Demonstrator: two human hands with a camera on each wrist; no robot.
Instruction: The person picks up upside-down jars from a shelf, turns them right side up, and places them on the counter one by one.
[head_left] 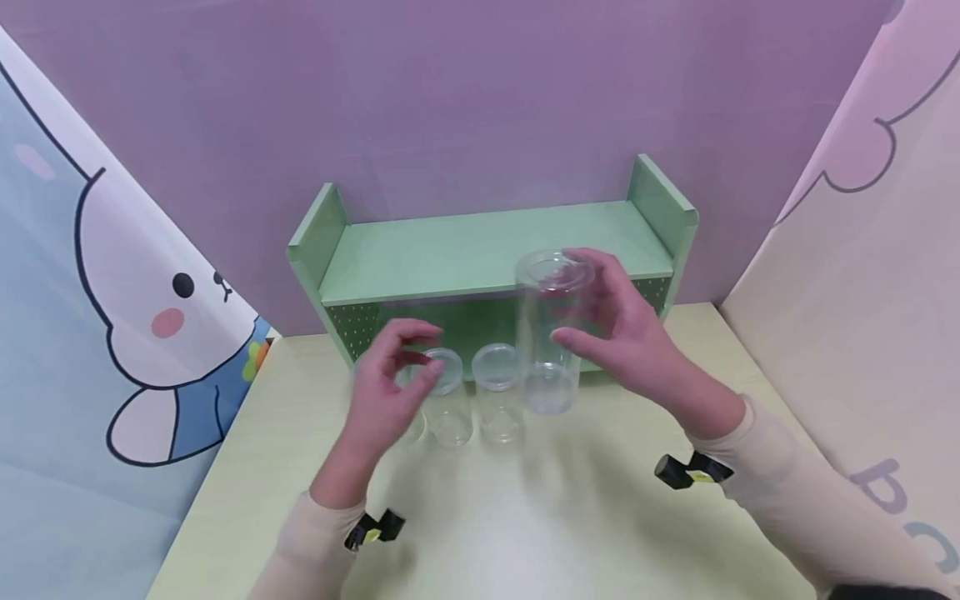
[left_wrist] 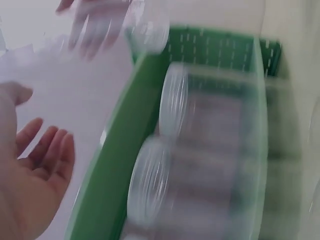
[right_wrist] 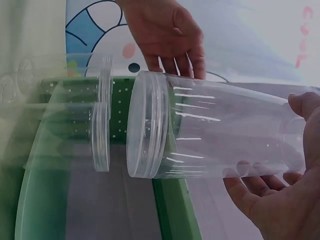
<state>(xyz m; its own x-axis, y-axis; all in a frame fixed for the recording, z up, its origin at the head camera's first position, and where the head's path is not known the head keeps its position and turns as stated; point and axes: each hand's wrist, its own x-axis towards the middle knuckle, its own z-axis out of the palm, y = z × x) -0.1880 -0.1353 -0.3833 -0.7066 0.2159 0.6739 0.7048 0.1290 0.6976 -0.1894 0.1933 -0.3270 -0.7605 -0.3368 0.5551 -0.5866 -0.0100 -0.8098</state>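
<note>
My right hand [head_left: 633, 342] grips a tall clear plastic jar [head_left: 536, 333] by its upper part, in front of the green shelf. In the right wrist view the thumb and fingers hold one end of this jar [right_wrist: 220, 130], and its ridged end points away from the palm. My left hand [head_left: 382, 400], fingers loosely bent and holding nothing, hovers by the smaller lidded jars. One clear jar [head_left: 450, 421] stands beside another [head_left: 498, 417], both with translucent lids. A third jar [head_left: 413, 429] is mostly hidden behind my left hand.
A green two-level shelf [head_left: 480, 250] with raised side panels and a dotted lower back stands on the pale wooden table [head_left: 480, 517]. Behind it hangs a purple cloth wall [head_left: 480, 100]. Printed cloths, one with a rabbit [head_left: 180, 333], line the left and right sides.
</note>
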